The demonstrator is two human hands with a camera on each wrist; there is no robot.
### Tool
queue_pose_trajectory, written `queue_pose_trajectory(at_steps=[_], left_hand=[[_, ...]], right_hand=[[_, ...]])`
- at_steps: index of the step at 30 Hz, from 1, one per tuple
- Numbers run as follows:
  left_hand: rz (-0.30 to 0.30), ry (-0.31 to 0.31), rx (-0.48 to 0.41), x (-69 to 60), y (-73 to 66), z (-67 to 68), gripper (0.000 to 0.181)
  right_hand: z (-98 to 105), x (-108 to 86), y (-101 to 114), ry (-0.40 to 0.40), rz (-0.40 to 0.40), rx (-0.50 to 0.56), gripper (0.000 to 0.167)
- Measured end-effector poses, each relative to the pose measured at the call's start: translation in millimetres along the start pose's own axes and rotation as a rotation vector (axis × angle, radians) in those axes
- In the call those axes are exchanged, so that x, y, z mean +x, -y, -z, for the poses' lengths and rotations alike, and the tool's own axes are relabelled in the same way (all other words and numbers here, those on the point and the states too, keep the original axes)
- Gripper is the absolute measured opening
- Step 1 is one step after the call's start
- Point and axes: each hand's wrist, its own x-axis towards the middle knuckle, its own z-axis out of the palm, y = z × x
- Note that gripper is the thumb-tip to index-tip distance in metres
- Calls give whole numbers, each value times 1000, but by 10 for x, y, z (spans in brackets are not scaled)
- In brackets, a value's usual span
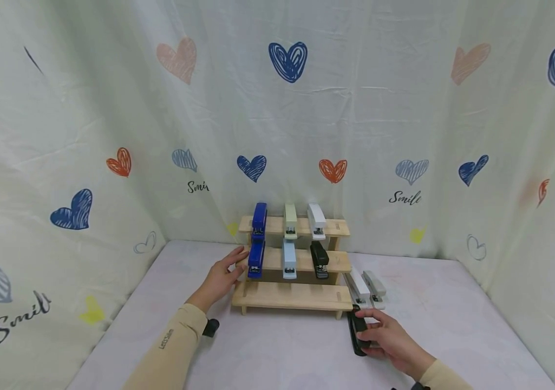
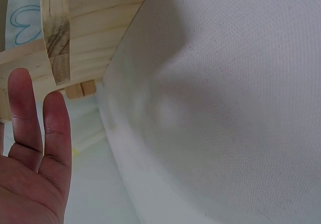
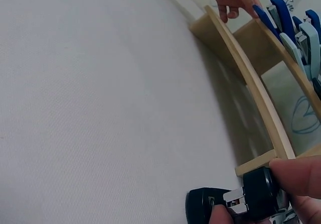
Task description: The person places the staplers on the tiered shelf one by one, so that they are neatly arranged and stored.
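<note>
My right hand holds a black stapler on the table, just off the front right corner of a wooden tiered stand. In the right wrist view, fingers and thumb pinch this black stapler by its top arm. My left hand rests at the left end of the middle tier, beside a blue stapler. Two fingers look straight in the left wrist view. The middle tier also bears a light blue stapler and another black stapler.
On the top tier stand a blue stapler, a pale green stapler and a white stapler. Right of the stand, a white stapler and a grey stapler lie on the table. A printed curtain hangs behind.
</note>
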Motion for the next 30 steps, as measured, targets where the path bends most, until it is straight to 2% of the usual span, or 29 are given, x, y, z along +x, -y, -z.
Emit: queue_pose_trajectory(at_steps=[6,22,30], left_hand=[[-4,3,0,10,14,0,43],[-12,9,-1,-9,-19,14,43],[-6,7,-2,-10,-24,12,42]], right_hand=[[35,-5,-15,9,-7,9,41],[79,-3,-12,13,-16,40,53],[91,-7,-36,47,8,47,56]])
